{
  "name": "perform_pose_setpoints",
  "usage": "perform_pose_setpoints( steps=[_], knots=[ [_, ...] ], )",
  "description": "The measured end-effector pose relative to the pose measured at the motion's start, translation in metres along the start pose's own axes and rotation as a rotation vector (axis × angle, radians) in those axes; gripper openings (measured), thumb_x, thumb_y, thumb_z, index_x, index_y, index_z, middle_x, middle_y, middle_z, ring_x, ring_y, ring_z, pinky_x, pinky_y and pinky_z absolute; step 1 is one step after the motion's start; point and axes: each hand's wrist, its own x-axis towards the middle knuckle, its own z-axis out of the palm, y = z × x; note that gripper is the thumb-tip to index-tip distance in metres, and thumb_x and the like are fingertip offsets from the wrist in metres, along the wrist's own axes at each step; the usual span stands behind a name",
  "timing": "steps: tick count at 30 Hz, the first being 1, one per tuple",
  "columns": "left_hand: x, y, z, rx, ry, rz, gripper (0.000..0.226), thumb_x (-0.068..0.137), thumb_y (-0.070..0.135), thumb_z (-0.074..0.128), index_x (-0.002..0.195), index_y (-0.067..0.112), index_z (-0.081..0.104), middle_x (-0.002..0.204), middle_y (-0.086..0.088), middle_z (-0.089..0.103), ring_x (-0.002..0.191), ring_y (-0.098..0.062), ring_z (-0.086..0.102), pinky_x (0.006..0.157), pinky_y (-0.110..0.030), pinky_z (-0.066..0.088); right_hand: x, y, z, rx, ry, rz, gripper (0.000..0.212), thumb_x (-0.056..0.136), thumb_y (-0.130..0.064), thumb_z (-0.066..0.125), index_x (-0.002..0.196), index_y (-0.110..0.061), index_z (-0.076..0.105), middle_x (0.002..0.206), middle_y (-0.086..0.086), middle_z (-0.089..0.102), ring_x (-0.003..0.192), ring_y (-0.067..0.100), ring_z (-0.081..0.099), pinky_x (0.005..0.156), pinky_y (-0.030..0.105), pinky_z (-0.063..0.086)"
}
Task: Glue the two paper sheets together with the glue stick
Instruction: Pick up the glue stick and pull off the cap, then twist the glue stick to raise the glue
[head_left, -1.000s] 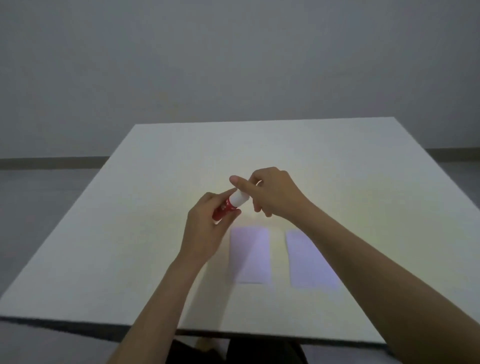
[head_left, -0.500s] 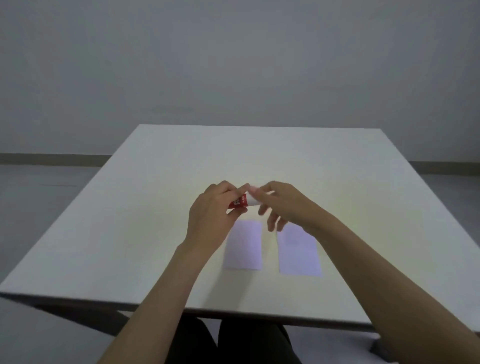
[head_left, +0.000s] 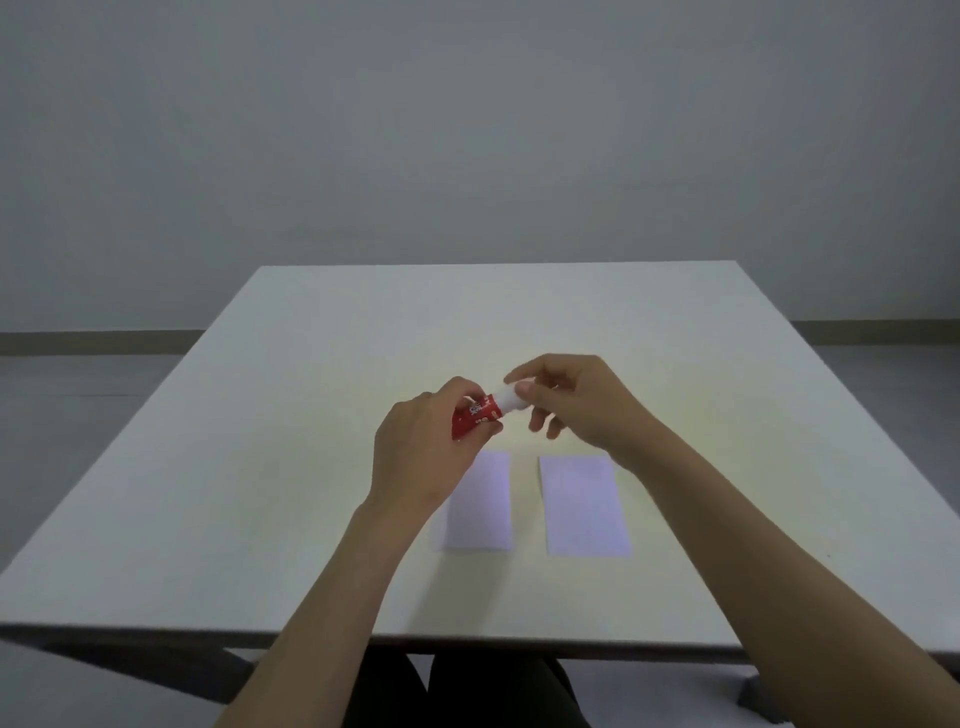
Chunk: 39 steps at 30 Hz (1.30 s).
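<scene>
A red glue stick (head_left: 475, 418) with a white cap (head_left: 510, 398) is held in the air above the white table (head_left: 260, 467). My left hand (head_left: 423, 452) grips its red body. My right hand (head_left: 576, 400) pinches the white cap between thumb and fingertips. The cap still sits on the stick. Two pale lilac paper sheets lie flat side by side below the hands: the left sheet (head_left: 485, 504), partly hidden by my left wrist, and the right sheet (head_left: 584, 506). A narrow gap separates them.
The table's front edge (head_left: 467, 642) runs close to my body, with my dark-clothed legs (head_left: 467, 691) under it. A grey wall and floor lie beyond the far edge.
The view has tilted, so hands and sheets sit differently in frame. The stick has turned more level, and my right fingers have regripped the cap.
</scene>
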Motion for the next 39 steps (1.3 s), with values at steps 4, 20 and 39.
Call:
perform_pose_setpoints(
  steps=[4,20,39],
  knots=[
    [-0.006,-0.011,-0.003,-0.176,-0.005,-0.119,0.024,0.081,0.041,0.067,0.094,0.026,0.055,0.080,0.012,0.074,0.061,-0.010,0.062,0.054,-0.025,0.039,0.017,0.012,-0.044,-0.146,0.271,-0.023,0.021,0.081,-0.008,0.068,0.102,-0.012,0.064,0.073,-0.001,0.062,0.044,0.005,0.061,0.044,0.016,0.049],
    [-0.004,-0.001,0.009,-1.008,0.025,-0.522,0.008,0.083,0.011,0.068,0.090,0.015,0.067,0.095,0.001,0.072,0.104,-0.021,0.067,0.085,-0.033,0.056,0.009,0.103,-0.068,-0.796,0.310,0.151,0.026,0.085,-0.014,0.057,0.110,-0.010,0.063,0.101,0.013,0.063,0.093,0.032,0.060,0.075,0.036,0.046],
    [0.001,0.030,-0.003,-1.456,0.058,-0.467,0.016,0.084,0.013,0.066,0.086,0.024,0.077,0.101,0.002,0.076,0.098,-0.014,0.070,0.081,-0.024,0.058,-0.021,0.008,0.022,0.540,-0.253,0.277,0.039,0.097,-0.035,0.045,0.088,-0.003,0.066,0.062,0.004,0.065,0.054,0.018,0.056,0.054,0.023,0.047]
  ],
)
